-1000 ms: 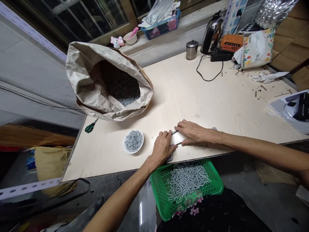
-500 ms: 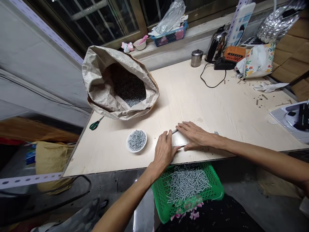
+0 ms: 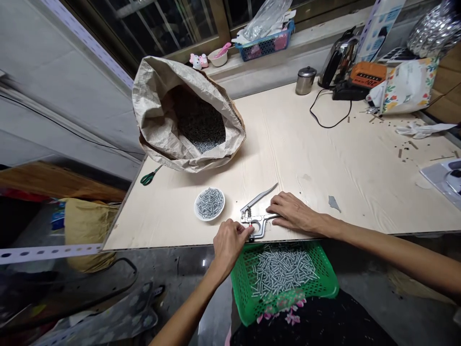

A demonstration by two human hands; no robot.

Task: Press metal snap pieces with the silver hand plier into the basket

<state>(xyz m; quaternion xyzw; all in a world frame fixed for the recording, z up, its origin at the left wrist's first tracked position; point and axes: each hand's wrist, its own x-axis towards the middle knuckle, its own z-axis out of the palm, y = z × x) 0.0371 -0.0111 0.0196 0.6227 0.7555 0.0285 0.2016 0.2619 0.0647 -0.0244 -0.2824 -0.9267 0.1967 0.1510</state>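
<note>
A pair of silver snap-fastener pliers (image 3: 260, 220) lies near the table's front edge, its upper handle spread away from the lower one and a small spring between them. The curved jaw points toward the front edge, with a small red and black part in it. My left hand (image 3: 230, 242) is closed, thumb and fingertips pinching at the jaw by that red part. My right hand (image 3: 297, 214) is closed around the end of the lower handle, palm side down on the table. Left of the pliers stands a white bowl (image 3: 196, 211) full of small metal pins.
A green basket (image 3: 326, 276) of similar pins sits below the table edge at my lap. An open paper-lined sack (image 3: 154, 139) stands back left, scissors (image 3: 147, 179) beside it. A grey scrap (image 3: 333, 203) lies right. Farther back are a metal canister (image 3: 305, 81) and a kettle (image 3: 338, 57).
Both hands were over the pliers, covering most of them. My left hand has shifted left and nearer me to the jaw, and the upper handle now stands spread. The view has shifted slightly.
</note>
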